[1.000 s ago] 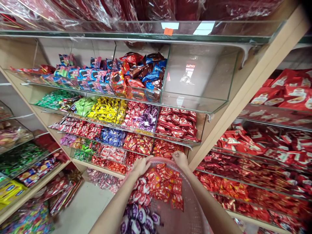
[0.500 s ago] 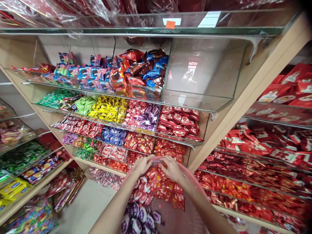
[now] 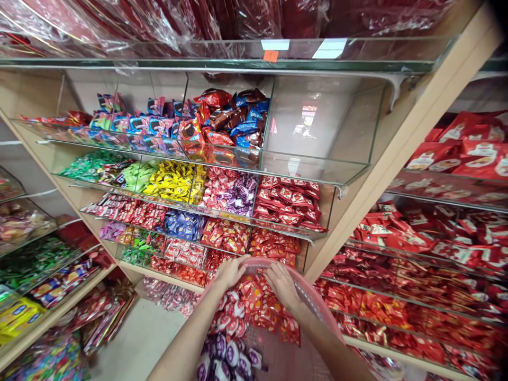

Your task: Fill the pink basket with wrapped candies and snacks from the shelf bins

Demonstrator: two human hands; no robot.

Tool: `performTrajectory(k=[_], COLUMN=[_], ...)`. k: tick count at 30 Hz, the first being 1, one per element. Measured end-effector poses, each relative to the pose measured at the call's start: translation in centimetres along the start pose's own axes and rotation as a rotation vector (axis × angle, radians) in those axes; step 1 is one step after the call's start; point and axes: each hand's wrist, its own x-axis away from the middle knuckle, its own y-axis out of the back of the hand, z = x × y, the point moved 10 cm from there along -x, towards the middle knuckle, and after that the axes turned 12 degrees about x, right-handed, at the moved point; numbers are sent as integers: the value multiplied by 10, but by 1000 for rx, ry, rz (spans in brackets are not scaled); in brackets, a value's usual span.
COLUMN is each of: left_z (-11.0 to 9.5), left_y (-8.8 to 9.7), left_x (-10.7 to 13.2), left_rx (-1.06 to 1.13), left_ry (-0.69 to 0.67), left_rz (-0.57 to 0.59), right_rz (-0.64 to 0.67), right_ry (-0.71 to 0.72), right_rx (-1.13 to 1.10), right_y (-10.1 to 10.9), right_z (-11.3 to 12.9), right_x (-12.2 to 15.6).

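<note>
The left hand (image 3: 230, 272) clasps the basket (image 3: 313, 295); the right hand (image 3: 282, 286) half-curls over its red packets (image 3: 250, 297), hold unclear; purple sweets (image 3: 230, 360) lie below both.

Pink basket (image 3: 315, 297) partly below the bottom edge, partly behind both forearms (image 3: 190, 330)

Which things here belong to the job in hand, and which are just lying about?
In the job:
- left hand, at the rim of the pink basket
- right hand, over the red packets inside
- red-and-white sweets and purple-and-white sweets, also inside

Just about:
- yellow packets, shelved
- blue packets, shelved
- orange tag, on the upper shelf edge
</note>
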Motion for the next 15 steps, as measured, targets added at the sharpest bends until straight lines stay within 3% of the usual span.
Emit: performTrajectory(k=[4, 8, 12, 15], left_z=[-1, 0, -1, -1], left_y=[0, 0, 0, 0], left_x=[-1, 1, 2, 1], left_rx=[-6, -6, 15, 14], left_ry=[-22, 17, 27, 20], left_rz=[-17, 9, 23, 14], right_rz=[19, 10, -40, 146], right_ry=[14, 22, -196, -507], right_rx=[10, -149, -258, -298], right_y=[-4, 4, 8, -30], right_z=[8, 7, -37, -89], right_x=[6, 5, -13, -22])
